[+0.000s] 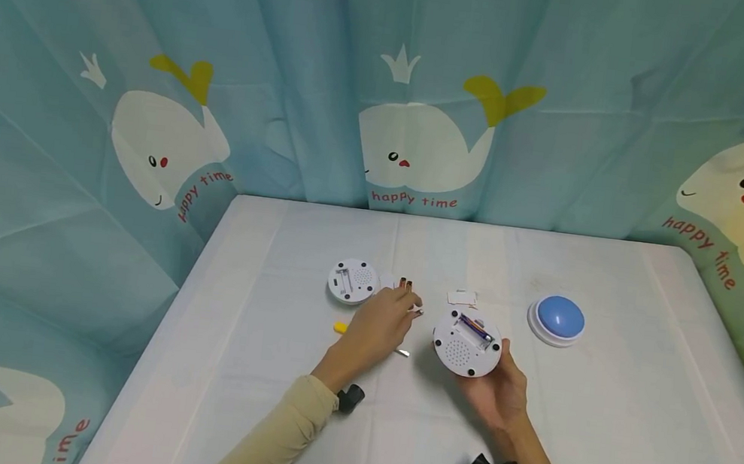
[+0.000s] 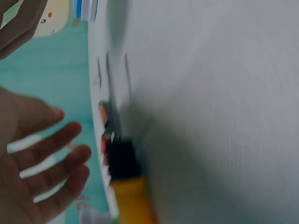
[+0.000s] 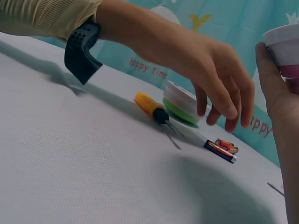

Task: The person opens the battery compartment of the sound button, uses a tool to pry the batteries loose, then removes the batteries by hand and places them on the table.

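Note:
My right hand [image 1: 498, 393] holds a round white push-button device [image 1: 461, 351] with its underside up. A battery [image 1: 476, 328] lies in its open battery compartment. The device's red-pink edge shows in the right wrist view. My left hand [image 1: 378, 327] hovers over the table, fingers loosely bent and apart, nothing between them. Below those fingers lie a dark-and-white battery [image 3: 220, 151] and a pair of red-and-copper batteries [image 3: 226, 145]. A yellow-handled screwdriver [image 3: 152, 106] lies under the left wrist, partly hidden in the head view.
Another white device [image 1: 353, 281], green-edged, lies upside down left of the batteries, its compartment uncovered. A blue-topped button [image 1: 560, 317] stands on the right. A small white piece [image 1: 462, 297] lies behind the held device. A whale-print curtain [image 1: 290, 102] hangs behind the table.

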Demonstrator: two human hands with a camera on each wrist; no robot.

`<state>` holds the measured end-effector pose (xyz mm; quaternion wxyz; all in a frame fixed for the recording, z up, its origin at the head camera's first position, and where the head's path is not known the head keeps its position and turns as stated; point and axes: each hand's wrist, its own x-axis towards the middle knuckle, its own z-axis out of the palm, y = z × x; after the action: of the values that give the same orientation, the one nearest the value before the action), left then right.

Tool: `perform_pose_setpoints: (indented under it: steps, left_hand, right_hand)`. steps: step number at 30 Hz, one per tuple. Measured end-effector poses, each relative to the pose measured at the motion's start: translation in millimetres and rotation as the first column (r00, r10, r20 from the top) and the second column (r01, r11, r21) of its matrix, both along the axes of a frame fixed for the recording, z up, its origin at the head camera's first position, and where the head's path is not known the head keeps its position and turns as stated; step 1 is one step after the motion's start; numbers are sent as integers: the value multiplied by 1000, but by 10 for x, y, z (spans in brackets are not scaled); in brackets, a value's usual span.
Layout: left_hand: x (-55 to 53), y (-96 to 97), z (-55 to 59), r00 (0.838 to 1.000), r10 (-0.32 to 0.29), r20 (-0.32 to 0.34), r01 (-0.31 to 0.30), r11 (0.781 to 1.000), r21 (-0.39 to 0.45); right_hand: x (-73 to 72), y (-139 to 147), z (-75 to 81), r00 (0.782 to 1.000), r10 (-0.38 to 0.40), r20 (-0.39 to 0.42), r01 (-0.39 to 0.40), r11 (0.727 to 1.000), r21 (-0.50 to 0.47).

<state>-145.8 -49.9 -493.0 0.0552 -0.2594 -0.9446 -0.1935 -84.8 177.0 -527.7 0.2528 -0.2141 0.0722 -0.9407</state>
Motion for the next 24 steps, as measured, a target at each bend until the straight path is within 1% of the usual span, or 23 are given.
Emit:
perform_pose_setpoints:
  steps: [3, 7, 11, 14, 18, 24]
  left_hand:
    - [43, -97, 32, 996, -54, -69, 49, 997, -67]
    - [122, -228, 72, 989, -99, -114, 79, 983, -163]
    - [195, -349, 113, 986, -122, -116, 95, 972, -215]
    - [234, -427, 127, 988, -125, -92, 99, 963, -252]
    - [272, -535, 90, 989, -129, -67, 106, 956, -274]
    - [314, -665, 15, 991, -121, -61, 98, 951, -294]
  right_hand:
    - [9, 7, -10, 1000, -9, 6, 9, 1000, 8]
    - [21, 13, -25, 1000, -9, 9, 9, 1000, 5]
    - [35, 14, -42, 1000, -7, 16, 7, 1000, -5]
    - [40, 5, -53, 1000, 0, 9, 0, 1000, -25]
    - [54, -8, -49, 1000, 3, 6, -3, 1000, -29]
    - [65, -16, -43, 1000, -13, 24, 13, 1000, -9]
